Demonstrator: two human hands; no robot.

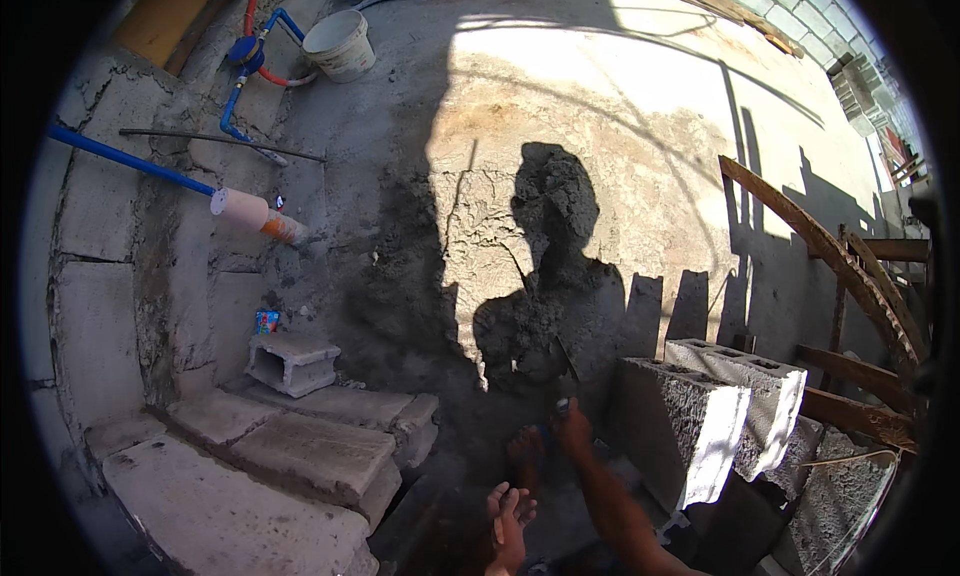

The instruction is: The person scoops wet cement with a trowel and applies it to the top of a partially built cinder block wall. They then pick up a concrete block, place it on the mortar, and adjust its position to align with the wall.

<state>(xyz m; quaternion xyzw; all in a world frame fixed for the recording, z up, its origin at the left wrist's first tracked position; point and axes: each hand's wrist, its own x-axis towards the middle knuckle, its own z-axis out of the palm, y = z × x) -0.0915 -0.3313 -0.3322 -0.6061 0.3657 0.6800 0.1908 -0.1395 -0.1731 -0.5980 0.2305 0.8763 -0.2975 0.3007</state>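
Note:
My right hand (pixel 573 434) is closed round the handle of a trowel (pixel 568 361). The trowel's thin dark blade points away from me, over wet grey mortar (pixel 400 301) spread on the floor. Lower and to the left, my left hand (pixel 508 516) holds nothing; its fingers are loosely bent and apart. A foot (pixel 525 444) with a bit of blue footwear shows between my hands and the mortar. The shadow of a head and shoulders falls across the mortar, so part of its surface is dark and hard to make out.
Hollow concrete blocks (pixel 670 416) stand close on the right, beside wooden boards (pixel 830 246). At left are a low block wall (pixel 300 451), a loose block piece (pixel 292 364) and a blue pipe (pixel 135 161). A white bucket (pixel 340 46) stands farther back.

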